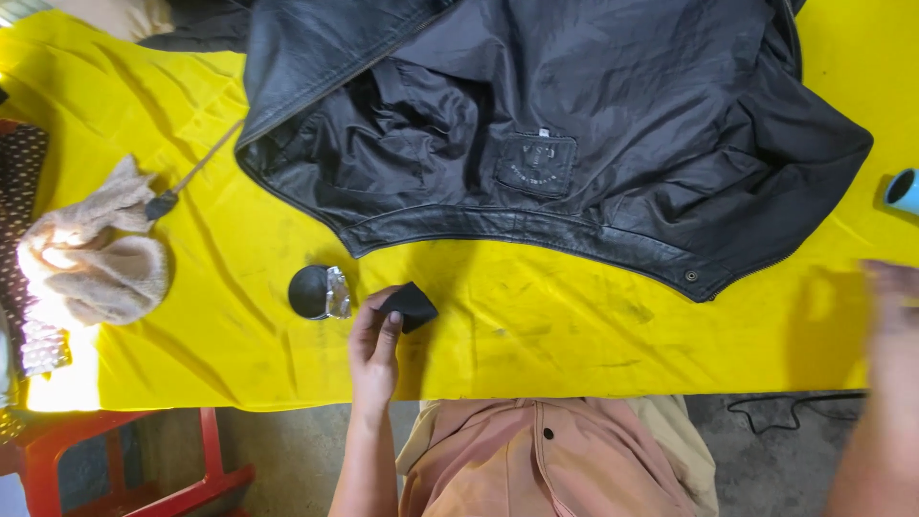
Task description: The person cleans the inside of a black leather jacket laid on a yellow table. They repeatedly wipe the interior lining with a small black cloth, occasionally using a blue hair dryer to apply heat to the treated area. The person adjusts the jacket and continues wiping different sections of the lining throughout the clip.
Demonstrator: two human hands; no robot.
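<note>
A yellow sheet covers the desk (574, 335) from edge to edge, scuffed with dark smears along its near side. Spread across the far half lies a black leather jacket (574, 134), opened flat with its lining up and its ribbed hem curving toward the near edge, so the whole inside surface is laid out within reach. At the far left sits a crumpled beige cloth (91, 254), bunched up beside a thin-handled brush (191, 177) whose dark head rests against the cloth and whose handle slants toward the jacket's collar. A red chair frame (115, 460) shows below the desk at the left.

Near the middle left, just in front of the jacket hem, stands a small round black tin (311, 292) with a shiny lid or wrapper lying against its right side. Just right of it, the left hand (373, 349) pinches a small black sponge (410, 306) between thumb and fingertips, a narrow grip closed on the pad, which is held low over the sheet close to the tin.

The right hand (885, 316) is at the right edge, blurred; I cannot tell whether its grip is wide or closed. A light blue tube end (903, 191) pokes in at the far right
</note>
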